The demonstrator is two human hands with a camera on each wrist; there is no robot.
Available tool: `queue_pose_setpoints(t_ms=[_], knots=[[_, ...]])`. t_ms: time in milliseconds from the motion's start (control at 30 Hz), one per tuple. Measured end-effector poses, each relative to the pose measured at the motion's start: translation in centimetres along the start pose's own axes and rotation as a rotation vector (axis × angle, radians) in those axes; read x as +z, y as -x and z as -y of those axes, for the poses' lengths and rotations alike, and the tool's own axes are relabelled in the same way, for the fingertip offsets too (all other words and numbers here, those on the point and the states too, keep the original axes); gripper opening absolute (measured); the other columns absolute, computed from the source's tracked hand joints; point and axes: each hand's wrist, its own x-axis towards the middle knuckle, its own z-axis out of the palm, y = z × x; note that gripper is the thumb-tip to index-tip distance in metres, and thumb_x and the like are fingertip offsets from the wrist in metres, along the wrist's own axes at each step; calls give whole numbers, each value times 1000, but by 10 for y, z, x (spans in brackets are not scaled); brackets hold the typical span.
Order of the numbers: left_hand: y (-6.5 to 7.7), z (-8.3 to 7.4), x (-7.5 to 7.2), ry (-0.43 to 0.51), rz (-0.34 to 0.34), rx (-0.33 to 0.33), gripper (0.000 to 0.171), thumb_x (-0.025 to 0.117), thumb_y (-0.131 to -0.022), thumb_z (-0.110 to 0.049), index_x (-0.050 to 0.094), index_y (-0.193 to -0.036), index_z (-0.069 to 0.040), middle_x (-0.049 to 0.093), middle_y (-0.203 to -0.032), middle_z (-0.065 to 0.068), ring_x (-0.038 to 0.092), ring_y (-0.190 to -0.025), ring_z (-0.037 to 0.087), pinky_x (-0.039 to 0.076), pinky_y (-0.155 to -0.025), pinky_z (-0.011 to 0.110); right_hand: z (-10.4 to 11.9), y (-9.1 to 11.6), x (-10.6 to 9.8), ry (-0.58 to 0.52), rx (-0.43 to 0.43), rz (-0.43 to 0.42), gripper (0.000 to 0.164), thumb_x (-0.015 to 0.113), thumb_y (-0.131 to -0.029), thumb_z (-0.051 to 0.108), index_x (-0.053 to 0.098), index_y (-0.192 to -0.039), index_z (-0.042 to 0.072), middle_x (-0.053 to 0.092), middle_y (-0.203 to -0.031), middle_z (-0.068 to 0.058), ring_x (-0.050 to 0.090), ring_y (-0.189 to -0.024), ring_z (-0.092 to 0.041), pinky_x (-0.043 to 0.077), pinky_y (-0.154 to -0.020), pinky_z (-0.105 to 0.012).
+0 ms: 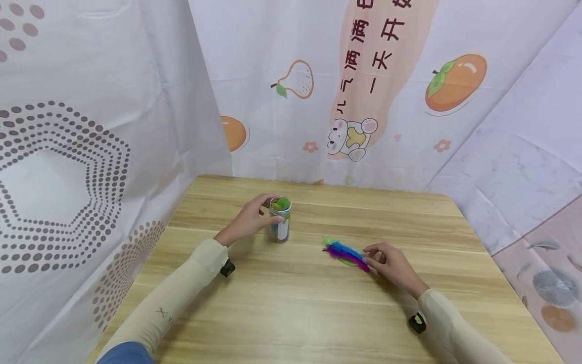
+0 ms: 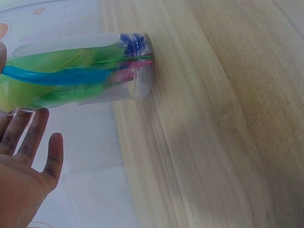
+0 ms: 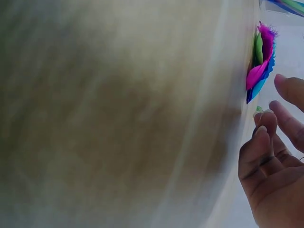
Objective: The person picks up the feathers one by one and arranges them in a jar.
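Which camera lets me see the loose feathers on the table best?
The head view: the loose feathers lie spread lengthwise there, blue, purple and green on the table. The right wrist view shows them bunched near its right edge, from a low angle. The left wrist view misses them, showing a feather-filled jar instead.

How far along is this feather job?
Apparently done: green and blue feathers sit inside the jar. In hand: the left hand grips it; the right hand is at loose feathers. Remaining, if they're going in: those on the table.
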Motion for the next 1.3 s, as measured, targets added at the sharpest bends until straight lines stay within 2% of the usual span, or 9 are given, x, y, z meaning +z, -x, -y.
queue_pose_setpoints(t_ms=[200,400,600,767,1067,1300], knots=[[-1,-2,-1,-5,-2,3,71,78,-88,-54,53,-146,-23,62,-123,-10,55,-113,16,47,-94,45,0,0,1,15,-14,-5,25,80,-93,17,73,-115,7,70,-93,2,58,-71,-10,50,-60,-26],[2,-3,0,6,0,2,67,79,-88,-53,55,-143,-24,62,-122,-9,55,-113,17,46,-94,46,-1,-2,2,31,1,28,24,81,-90,14,73,-112,6,65,-87,4,56,-73,-9,49,-62,-25],[1,-2,2,3,-1,4,66,78,-88,-53,54,-144,-27,61,-123,-10,55,-113,15,47,-95,46,-1,-6,1,46,41,67,23,84,-89,24,75,-106,11,63,-84,5,55,-72,-12,47,-61,-26],[1,-2,1,9,3,-1,65,77,-88,-54,54,-143,-28,61,-122,-11,54,-113,15,47,-95,47,2,-9,0,60,51,103,25,85,-87,31,76,-102,13,62,-87,3,54,-77,-15,46,-65,-27],[3,0,0,5,10,3,69,78,-88,-54,53,-145,-25,62,-122,-9,55,-112,16,47,-94,47,4,-8,2,45,52,155,8,81,-91,21,74,-91,16,61,-88,2,54,-75,-13,46,-64,-27],[3,-1,1,15,3,7,68,78,-89,-52,52,-147,-26,61,-123,-8,55,-113,17,46,-95,47,2,-5,-6,18,81,146,5,72,-98,19,73,-95,15,66,-83,5,57,-67,-13,49,-57,-27]])
